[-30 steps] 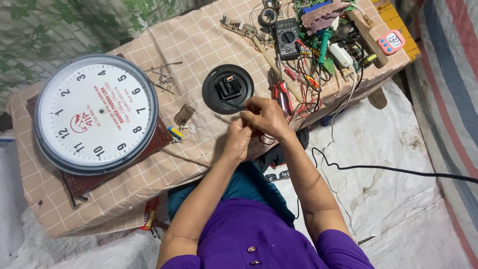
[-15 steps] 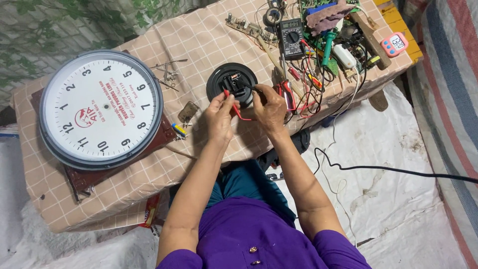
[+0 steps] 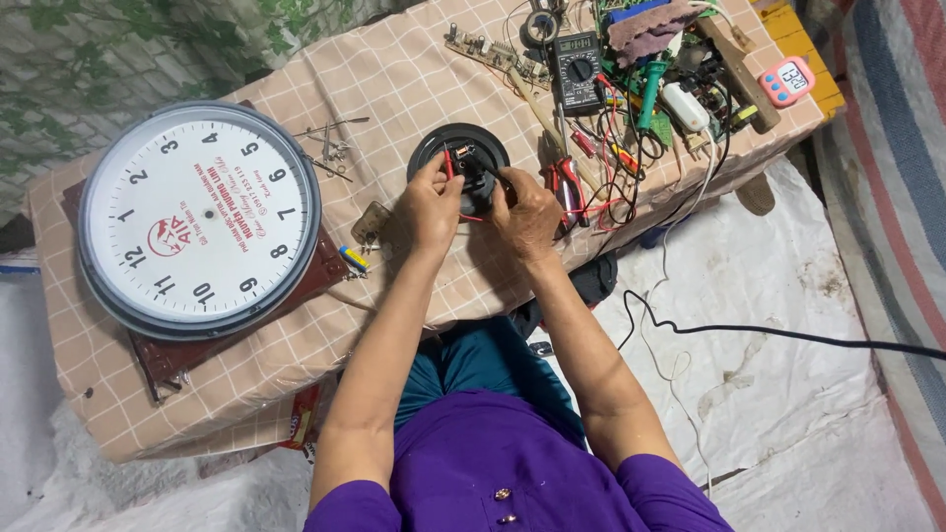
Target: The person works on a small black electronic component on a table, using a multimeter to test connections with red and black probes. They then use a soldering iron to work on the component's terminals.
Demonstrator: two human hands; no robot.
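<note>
A: What takes up the most room?

B: The surface (image 3: 414, 74), covered in a beige checked cloth. On its left lies one large round white clock face with a grey rim (image 3: 200, 219), resting on a dark red-brown board (image 3: 158, 360). It carries a red round emblem and red lettering near the middle.

A: And where are the hands?

B: Both are at one round black plastic disc with a raised block at its centre (image 3: 459, 164), near the middle of the surface. The left hand (image 3: 430, 207) has its grip pinched on a thin red wire (image 3: 451, 166) at the disc's left side. The right hand (image 3: 525, 209) rests its fingertips on the centre block; whether that grip is clenched on something I cannot tell.

A: Any labelled things further back?

B: One dark rectangular multimeter with a round dial and a grey screen (image 3: 577, 71), well behind the disc. One small pink digital timer with a pale screen (image 3: 787, 81) sits at the far right corner.

A: Smaller still?

B: One pair of red-handled pliers (image 3: 564, 182) just beside the right hand, one green-handled screwdriver (image 3: 646, 94), and a package with a red and white label (image 3: 299, 427) under the near edge.
</note>
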